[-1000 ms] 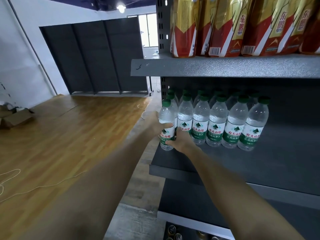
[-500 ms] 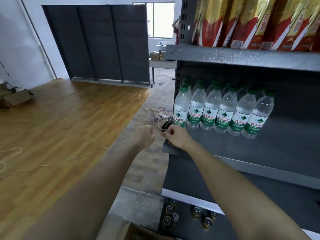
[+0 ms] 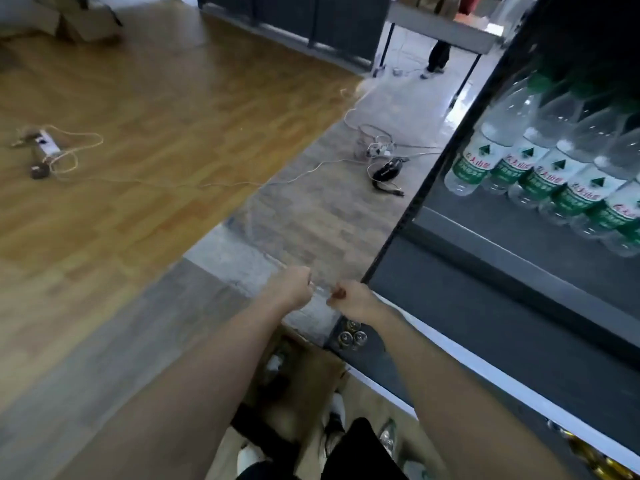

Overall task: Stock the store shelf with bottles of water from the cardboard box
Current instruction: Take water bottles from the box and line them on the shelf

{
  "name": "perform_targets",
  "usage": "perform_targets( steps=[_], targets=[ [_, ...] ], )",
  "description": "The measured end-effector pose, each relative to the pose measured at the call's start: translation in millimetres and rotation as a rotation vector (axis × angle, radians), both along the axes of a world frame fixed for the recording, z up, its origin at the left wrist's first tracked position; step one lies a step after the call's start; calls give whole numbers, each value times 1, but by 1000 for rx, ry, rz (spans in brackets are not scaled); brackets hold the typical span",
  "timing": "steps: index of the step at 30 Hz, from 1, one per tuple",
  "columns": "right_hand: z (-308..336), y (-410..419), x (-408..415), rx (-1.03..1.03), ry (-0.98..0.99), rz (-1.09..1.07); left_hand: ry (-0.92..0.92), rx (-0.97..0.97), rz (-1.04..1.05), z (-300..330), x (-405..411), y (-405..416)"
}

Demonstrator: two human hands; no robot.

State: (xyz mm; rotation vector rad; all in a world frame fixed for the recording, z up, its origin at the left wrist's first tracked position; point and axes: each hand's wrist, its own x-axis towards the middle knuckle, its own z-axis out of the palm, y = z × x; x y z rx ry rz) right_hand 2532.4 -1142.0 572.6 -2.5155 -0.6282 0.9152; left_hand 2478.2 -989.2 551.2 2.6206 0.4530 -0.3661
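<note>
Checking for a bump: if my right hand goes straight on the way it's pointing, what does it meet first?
Probably the shelf's dark corner upright, just ahead and slightly right of the right hand. Depth is unclear; it may pass left of it toward bare floor.

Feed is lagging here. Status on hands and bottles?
Left hand and right hand curled, empty. Bottles standing on shelf. Box below the arms, nothing blocking it.

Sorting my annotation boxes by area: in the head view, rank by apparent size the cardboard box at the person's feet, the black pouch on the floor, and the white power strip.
1. cardboard box, by far.
2. black pouch and white power strip: look alike; not ranked.
</note>
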Motion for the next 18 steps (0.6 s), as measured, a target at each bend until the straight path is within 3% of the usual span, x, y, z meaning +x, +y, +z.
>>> perform_targets(
  steps=[6,18],
  targets=[
    [-81,21,-18,-139,96,199,107,-56,184,-75,-43,22],
    [-256,34,-2,-188,212,321,310,-241,599,-213,-68,19]
  ],
)
